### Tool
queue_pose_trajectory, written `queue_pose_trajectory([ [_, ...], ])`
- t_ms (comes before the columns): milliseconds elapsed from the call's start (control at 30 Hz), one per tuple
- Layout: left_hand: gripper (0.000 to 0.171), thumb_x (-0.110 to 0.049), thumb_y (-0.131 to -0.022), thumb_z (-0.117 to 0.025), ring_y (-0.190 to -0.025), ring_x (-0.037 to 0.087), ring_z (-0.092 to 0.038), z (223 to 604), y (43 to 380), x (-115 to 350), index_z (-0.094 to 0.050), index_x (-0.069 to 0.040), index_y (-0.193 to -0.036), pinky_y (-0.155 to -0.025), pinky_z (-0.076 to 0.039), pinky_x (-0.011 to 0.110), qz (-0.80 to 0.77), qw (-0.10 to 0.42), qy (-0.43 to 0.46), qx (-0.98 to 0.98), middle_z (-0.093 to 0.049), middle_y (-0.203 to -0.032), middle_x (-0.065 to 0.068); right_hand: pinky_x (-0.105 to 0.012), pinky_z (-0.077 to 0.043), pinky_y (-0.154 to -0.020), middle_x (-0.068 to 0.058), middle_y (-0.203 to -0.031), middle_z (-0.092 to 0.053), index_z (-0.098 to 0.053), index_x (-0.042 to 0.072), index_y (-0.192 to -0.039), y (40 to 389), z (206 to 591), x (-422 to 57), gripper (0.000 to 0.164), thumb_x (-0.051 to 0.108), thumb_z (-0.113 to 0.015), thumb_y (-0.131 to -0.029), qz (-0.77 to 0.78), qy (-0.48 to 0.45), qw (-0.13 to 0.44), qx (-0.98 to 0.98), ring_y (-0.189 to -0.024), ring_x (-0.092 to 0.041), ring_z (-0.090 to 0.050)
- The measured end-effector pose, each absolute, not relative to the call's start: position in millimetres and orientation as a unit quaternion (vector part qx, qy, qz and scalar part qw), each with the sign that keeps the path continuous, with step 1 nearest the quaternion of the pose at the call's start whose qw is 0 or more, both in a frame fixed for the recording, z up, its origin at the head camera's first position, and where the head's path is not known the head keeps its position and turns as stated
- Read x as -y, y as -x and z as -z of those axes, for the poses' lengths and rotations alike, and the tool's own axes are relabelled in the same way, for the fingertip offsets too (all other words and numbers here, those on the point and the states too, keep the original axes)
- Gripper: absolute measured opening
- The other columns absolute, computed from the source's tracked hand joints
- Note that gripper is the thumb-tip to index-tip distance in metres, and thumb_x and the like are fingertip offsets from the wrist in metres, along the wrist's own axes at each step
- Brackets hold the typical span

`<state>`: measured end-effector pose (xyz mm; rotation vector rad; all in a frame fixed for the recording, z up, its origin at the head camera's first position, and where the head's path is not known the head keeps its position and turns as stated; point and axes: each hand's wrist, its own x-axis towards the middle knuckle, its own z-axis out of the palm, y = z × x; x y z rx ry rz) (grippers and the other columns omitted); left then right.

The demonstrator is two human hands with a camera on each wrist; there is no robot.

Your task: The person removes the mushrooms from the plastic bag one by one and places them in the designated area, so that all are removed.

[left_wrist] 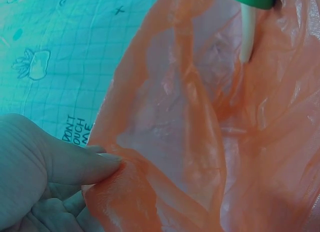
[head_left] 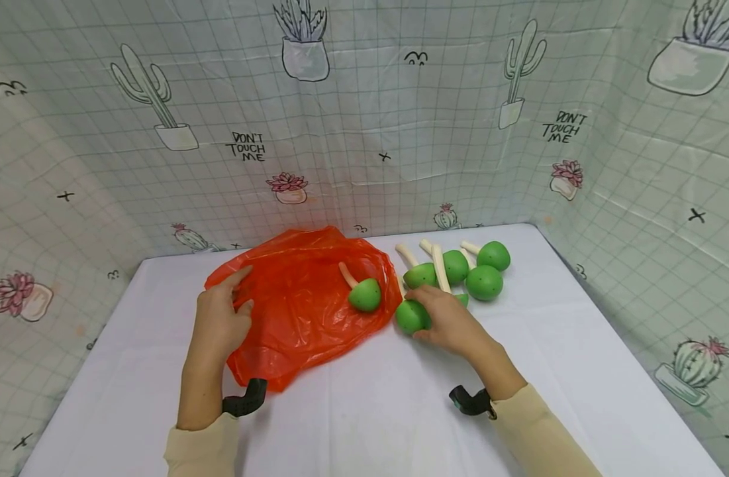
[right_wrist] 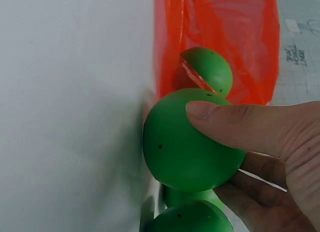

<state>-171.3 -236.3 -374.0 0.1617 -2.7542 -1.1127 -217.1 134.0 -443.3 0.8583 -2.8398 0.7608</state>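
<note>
A red plastic bag (head_left: pixel 292 324) lies spread on the table with its mouth open. My left hand (head_left: pixel 221 318) pinches the bag's left edge; in the left wrist view the thumb presses on the film (left_wrist: pixel 135 197). Inside the bag rests a green ball-headed piece with a pale stick (head_left: pixel 365 295). Just right of the bag, my right hand (head_left: pixel 453 321) grips another green ball on a stick (head_left: pixel 410 318). The thumb lies across this green ball (right_wrist: pixel 185 147), with fingers behind it; most of its stick is hidden.
Several more green balls on white sticks (head_left: pixel 485 283) lie in a cluster beyond and right of my right hand. A white cloth covers the table (head_left: pixel 364 424). Behind and at both sides hangs a grid-patterned curtain (head_left: pixel 364 119) printed with cacti.
</note>
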Motion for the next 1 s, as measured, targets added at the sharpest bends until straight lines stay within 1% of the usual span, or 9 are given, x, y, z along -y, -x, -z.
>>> queue_pose_trajectory([
  [133,0.063,0.004,-0.100,-0.062,-0.130,0.049,-0.055,373.3,171.0,235.9,-0.044,-0.005,-0.160,-0.101,-0.052,0.061,0.376,0.084,-0.052,0.921,-0.053,-0.150,0.029,-0.053,-0.054,-0.104,-0.017,-0.133,-0.065,-0.064,0.000,-0.132,216.0,444.5,-134.9,0.066,0.001,-0.094,-0.073,-0.236,-0.283,0.033,0.929,-0.119,-0.037,-0.065],
  [367,0.063,0.005,-0.100,-0.062,-0.130,0.049,-0.055,374.2,170.9,236.1,-0.044,-0.004,-0.159,-0.100,-0.053,0.061,0.373,0.086,-0.053,0.922,-0.053,-0.150,0.029,-0.053,-0.055,-0.102,-0.017,-0.130,-0.064,-0.064,-0.002,-0.133,216.2,443.5,-139.3,0.067,0.001,-0.094,-0.073,-0.226,-0.293,0.044,0.928,-0.117,-0.037,-0.065],
  [567,0.063,0.004,-0.100,-0.062,-0.130,0.050,-0.056,373.8,170.1,236.5,-0.044,-0.004,-0.160,-0.100,-0.053,0.061,0.369,0.087,-0.055,0.924,-0.053,-0.150,0.029,-0.055,-0.056,-0.099,-0.014,-0.128,-0.063,-0.066,0.001,-0.130,216.2,441.5,-141.5,0.064,0.002,-0.095,-0.072,-0.234,-0.293,0.045,0.926,-0.113,-0.037,-0.065],
  [1000,0.063,0.004,-0.100,-0.062,-0.131,0.049,-0.054,371.9,170.4,236.8,-0.043,-0.006,-0.160,-0.101,-0.052,0.062,0.372,0.084,-0.058,0.923,-0.053,-0.150,0.029,-0.053,-0.055,-0.100,-0.013,-0.127,-0.066,-0.067,0.001,-0.127,214.3,438.5,-137.8,0.060,0.006,-0.094,-0.074,-0.238,-0.301,0.050,0.922,-0.113,-0.034,-0.066],
])
